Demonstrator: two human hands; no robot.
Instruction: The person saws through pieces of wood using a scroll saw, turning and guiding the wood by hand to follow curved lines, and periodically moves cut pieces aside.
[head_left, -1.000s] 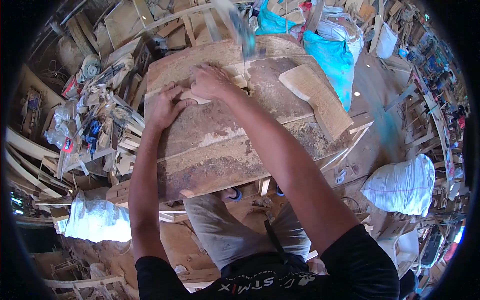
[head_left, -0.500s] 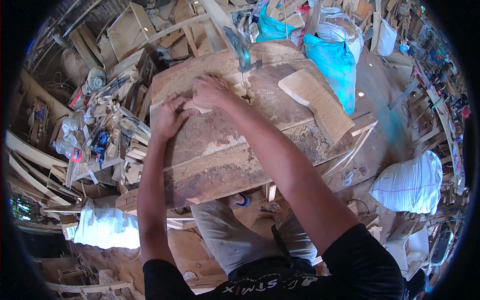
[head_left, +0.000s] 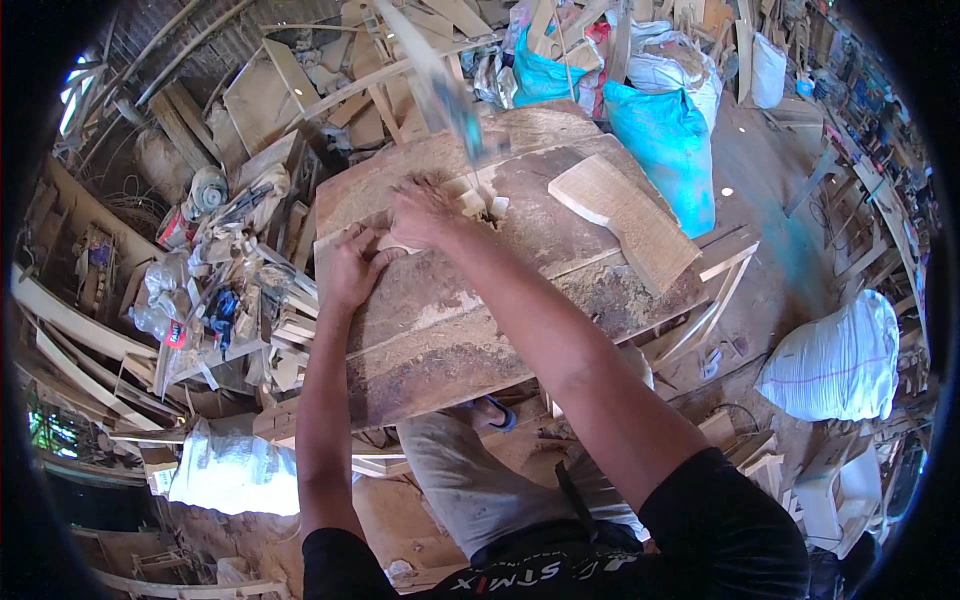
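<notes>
My left hand (head_left: 352, 268) grips the near left end of a pale wooden piece (head_left: 397, 243), its fingers curled over the edge. Farther along the same piece, my right hand (head_left: 424, 212) presses down with bent fingers and covers much of it. The piece lies on a worn, dusty wooden work table (head_left: 430, 345). Just beyond my right hand, a thin upright saw blade (head_left: 477, 180) hangs from a blurred, blue-green tipped arm (head_left: 462, 120). Small offcuts (head_left: 498, 206) lie beside the blade. A larger, curved wooden board (head_left: 630, 220) rests on the table's right side.
Blue sacks (head_left: 660, 150) stand past the table's far right corner. A stuffed white sack (head_left: 835, 360) sits on the floor at right. On the left, a cluttered side bench (head_left: 215, 350) holds plastic bottles (head_left: 160, 320) and tools. Scrap wood surrounds the table.
The whole scene has shifted slightly right and down in view. The blade's arm looks more blurred and sits a little higher above the table. Both hands keep their hold on the wooden piece.
</notes>
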